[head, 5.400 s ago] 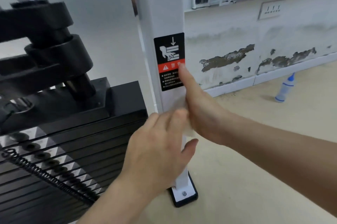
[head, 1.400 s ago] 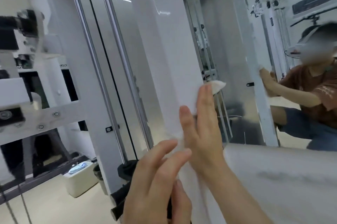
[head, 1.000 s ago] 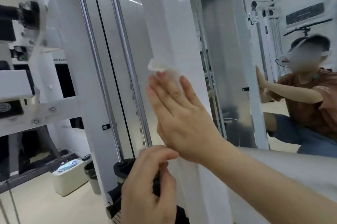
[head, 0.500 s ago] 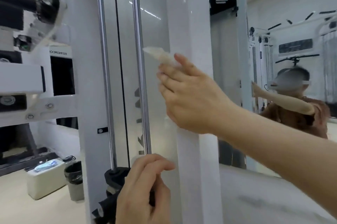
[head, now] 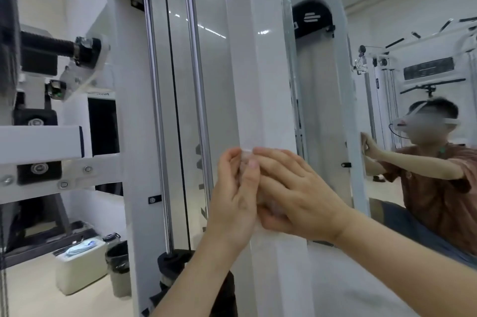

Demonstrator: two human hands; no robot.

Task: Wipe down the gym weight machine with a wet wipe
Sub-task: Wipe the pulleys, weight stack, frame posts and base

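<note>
White painted steel makes up the weight machine (head: 129,123). Far to the left of both grips, and above them, a black threaded rod (head: 46,44) runs into a white bracket (head: 85,64). A white crossbeam (head: 38,141) sits under it at about grip height. Well below and left of the left grip, a white box (head: 77,270) with something blue on top sits on the floor (head: 33,296) beside a black bin (head: 118,265).

Closer in, two chrome rods (head: 157,136) stand upright with a thin black cable (head: 175,110) between them. The nearer rod passes just left of the left grip.

The left grip (head: 232,200) is raised against the front of a broad white post (head: 260,71). Its thumb and curled fingers pinch the top edge of the wet wipe (head: 244,155). The wipe lies bunched on the post between the two grips. The right grip (head: 291,195) touches the left one, fingers bent over the wipe and thumb tucked beneath, holding its lower part against the post.

Right of the right grip, a mirror (head: 413,33) shows the person (head: 438,187) in a brown shirt, arms reaching to the reflected post.
</note>
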